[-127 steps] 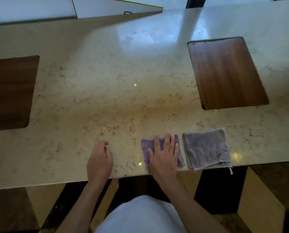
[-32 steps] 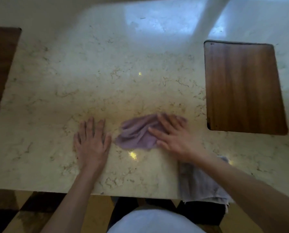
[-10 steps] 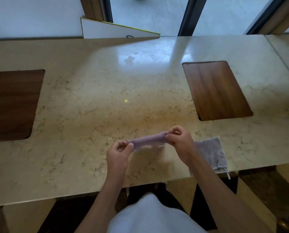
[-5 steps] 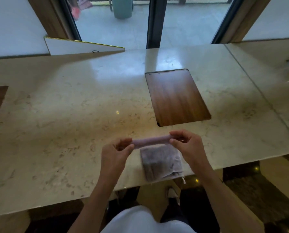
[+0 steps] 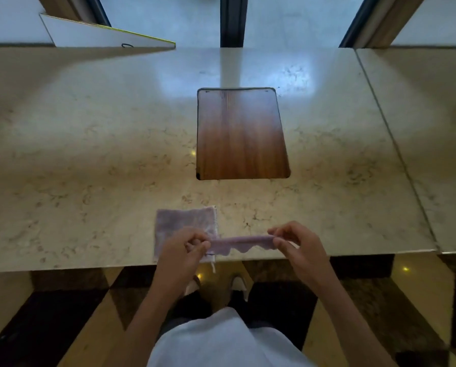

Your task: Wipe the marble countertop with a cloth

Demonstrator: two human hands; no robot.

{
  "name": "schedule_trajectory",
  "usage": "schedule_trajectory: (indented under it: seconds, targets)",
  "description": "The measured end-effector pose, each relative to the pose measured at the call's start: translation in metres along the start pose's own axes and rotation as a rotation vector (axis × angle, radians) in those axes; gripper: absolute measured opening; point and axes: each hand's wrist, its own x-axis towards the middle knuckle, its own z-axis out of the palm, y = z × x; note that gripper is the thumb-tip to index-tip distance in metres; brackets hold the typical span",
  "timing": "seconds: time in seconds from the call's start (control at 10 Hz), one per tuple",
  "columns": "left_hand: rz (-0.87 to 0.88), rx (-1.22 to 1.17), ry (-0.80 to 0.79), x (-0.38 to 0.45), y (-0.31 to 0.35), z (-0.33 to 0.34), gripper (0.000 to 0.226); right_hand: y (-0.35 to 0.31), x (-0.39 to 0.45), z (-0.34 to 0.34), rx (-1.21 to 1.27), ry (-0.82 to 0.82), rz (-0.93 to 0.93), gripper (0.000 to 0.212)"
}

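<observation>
A purple cloth (image 5: pixel 241 244) is stretched into a narrow band just above the front edge of the beige marble countertop (image 5: pixel 102 160). My left hand (image 5: pixel 184 247) pinches its left end and my right hand (image 5: pixel 298 242) pinches its right end. A second, grey-purple cloth (image 5: pixel 186 221) lies flat on the marble by the front edge, partly hidden under my left hand.
A wooden inlay panel (image 5: pixel 241 133) is set into the marble straight ahead. A seam (image 5: pixel 396 149) divides this slab from another slab on the right. A white board (image 5: pixel 102 35) leans at the back left. Glass doors stand behind the counter.
The view has shifted right, so the wooden panel now sits straight ahead. Both hands with the stretched purple cloth have moved right of the flat cloth, which now lies under my left hand.
</observation>
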Motion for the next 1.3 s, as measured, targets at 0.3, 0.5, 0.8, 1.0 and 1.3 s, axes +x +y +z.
schedule_trajectory:
  seconds: [0.3, 0.5, 0.8, 1.0, 1.3]
  targets:
    - [0.027, 0.296, -0.133, 0.057, 0.003, 0.051, 0.009, 0.04, 0.042, -0.001, -0.165, -0.038, 0.181, 0.016]
    - [0.12, 0.571, -0.089, 0.106, -0.004, 0.071, 0.011, 0.056, 0.095, 0.012, -0.319, -0.038, 0.209, 0.005]
    - [0.124, 0.584, 0.058, 0.109, -0.006, 0.083, 0.021, 0.063, 0.1, 0.021, -0.444, 0.083, 0.18, 0.006]
    - [0.26, 0.8, -0.161, 0.053, -0.029, 0.107, 0.067, 0.067, 0.047, 0.054, -0.761, -0.122, -0.051, 0.062]
    - [0.234, 0.644, -0.119, 0.03, -0.041, 0.086, 0.065, 0.068, 0.037, 0.056, -0.708, -0.195, 0.066, 0.075]
